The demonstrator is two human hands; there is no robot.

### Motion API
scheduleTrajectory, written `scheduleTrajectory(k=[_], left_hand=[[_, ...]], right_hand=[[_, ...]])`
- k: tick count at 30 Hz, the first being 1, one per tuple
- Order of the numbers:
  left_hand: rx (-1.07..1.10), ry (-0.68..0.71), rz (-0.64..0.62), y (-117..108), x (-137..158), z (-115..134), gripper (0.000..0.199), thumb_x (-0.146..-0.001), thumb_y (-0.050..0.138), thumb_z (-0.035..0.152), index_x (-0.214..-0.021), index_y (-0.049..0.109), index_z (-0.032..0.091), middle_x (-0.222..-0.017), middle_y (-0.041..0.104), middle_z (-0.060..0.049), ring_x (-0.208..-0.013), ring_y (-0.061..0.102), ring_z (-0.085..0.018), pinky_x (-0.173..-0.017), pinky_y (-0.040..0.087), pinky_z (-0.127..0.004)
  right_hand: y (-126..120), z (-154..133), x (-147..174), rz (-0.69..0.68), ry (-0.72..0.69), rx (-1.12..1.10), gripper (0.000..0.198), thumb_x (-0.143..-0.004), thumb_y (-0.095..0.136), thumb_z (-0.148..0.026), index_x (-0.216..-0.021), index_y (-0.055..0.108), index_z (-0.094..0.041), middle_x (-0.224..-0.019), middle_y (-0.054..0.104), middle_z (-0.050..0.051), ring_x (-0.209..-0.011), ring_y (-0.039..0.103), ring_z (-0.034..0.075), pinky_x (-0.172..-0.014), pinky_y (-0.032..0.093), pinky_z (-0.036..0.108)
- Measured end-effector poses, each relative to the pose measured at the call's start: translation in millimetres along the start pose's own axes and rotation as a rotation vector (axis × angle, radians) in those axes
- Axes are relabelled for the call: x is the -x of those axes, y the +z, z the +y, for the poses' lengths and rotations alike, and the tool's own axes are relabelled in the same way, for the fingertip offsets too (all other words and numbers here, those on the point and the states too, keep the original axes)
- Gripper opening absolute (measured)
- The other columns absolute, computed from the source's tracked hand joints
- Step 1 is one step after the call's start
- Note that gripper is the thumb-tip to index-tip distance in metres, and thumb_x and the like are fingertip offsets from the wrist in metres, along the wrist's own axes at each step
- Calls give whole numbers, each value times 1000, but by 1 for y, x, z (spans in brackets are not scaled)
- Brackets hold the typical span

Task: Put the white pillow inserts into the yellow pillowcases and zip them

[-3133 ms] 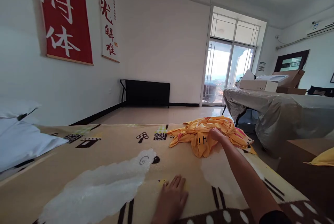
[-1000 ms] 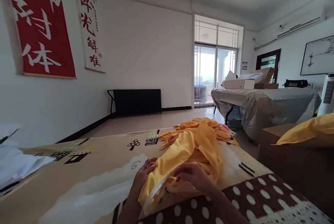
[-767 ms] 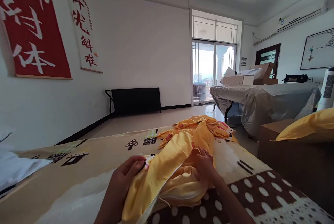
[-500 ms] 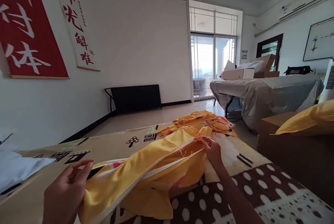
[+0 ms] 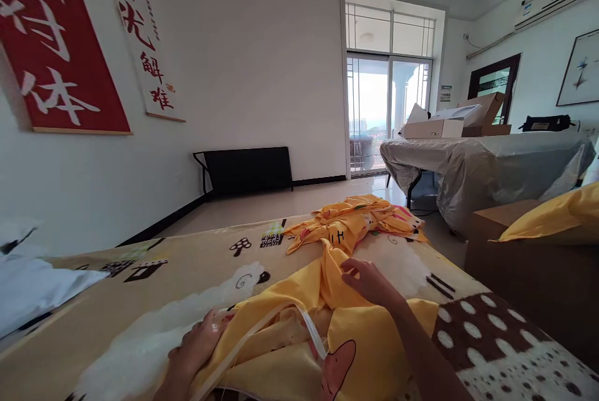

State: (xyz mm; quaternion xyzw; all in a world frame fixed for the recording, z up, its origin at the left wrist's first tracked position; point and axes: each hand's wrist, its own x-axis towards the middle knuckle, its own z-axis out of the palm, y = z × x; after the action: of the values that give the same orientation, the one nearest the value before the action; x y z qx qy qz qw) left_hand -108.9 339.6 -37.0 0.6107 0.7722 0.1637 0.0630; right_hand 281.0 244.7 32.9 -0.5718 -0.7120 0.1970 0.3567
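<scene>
A yellow cartoon-print cover (image 5: 374, 338) with a white zipper edge lies bunched on the patterned blanket (image 5: 140, 276) in front of me. My left hand (image 5: 196, 345) grips its near edge by the zipper opening at the lower left. My right hand (image 5: 369, 282) rests on the yellow cloth further out, fingers loosely bent and pinching a fold. The rest of the cover (image 5: 360, 220) trails in a crumpled heap toward the far end of the blanket.
A white pillow (image 5: 32, 282) lies at the left. A brown box (image 5: 515, 251) with a yellow pillow (image 5: 556, 220) on it stands at the right. Behind it is a plastic-covered table (image 5: 482, 164) with cardboard boxes. A black bench (image 5: 248, 170) stands against the wall.
The cover has been pulled from the far heap toward me. Both hands spread its zipper edge apart, then came back together on the bunched cloth close to me.
</scene>
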Motion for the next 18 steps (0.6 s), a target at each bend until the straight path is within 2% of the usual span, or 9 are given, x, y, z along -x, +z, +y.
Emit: scheduleTrajectory(k=[1,2,5,7,11,14,18], left_hand=[[1,-2,-11,0,0,-2,61,-76,41,50,-122,54,11,-121,60,-23,-108,57,-38,-89,42,-54],[3,0,-9,-2,0,-3,60,-75,42,50,-120,56,12,-119,60,-23,-108,57,-39,-88,42,-54],[15,11,6,-11,-1,-2,54,-70,46,49,-110,61,16,-116,63,-21,-107,57,-40,-84,44,-53],[28,30,-6,-19,0,2,51,-66,49,46,-105,63,16,-113,65,-19,-104,58,-40,-82,45,-49],[157,115,18,-38,10,11,51,-62,53,40,-105,63,14,-120,62,-17,-108,58,-35,-83,47,-37],[238,273,-14,-58,26,23,46,-57,56,35,-97,66,16,-115,65,-13,-107,58,-33,-83,47,-31],[299,381,-203,-85,52,47,40,-53,64,35,-90,72,20,-110,68,-8,-106,58,-32,-86,45,-28]], right_hand=[[10,16,-8,140,83,79,27,-84,51,-25,-106,64,-17,-105,68,10,-96,63,21,-82,44,29],[19,30,-15,196,133,110,28,-84,51,-25,-107,63,-15,-107,67,13,-99,62,23,-84,43,31],[42,54,-24,173,172,90,33,-85,52,-31,-111,61,-14,-100,68,13,-93,64,22,-77,45,29],[52,55,-26,174,159,73,32,-85,52,-34,-110,61,-17,-102,68,10,-92,64,20,-77,44,28],[64,44,-28,206,123,139,28,-82,55,-35,-104,64,-21,-115,63,8,-110,54,22,-91,34,34],[71,42,-26,133,130,174,25,-78,57,-35,-97,65,-21,-100,69,4,-100,58,21,-87,32,34],[74,43,-23,94,135,174,11,-73,56,-24,-76,66,-20,-74,67,0,-78,59,17,-78,31,29]])
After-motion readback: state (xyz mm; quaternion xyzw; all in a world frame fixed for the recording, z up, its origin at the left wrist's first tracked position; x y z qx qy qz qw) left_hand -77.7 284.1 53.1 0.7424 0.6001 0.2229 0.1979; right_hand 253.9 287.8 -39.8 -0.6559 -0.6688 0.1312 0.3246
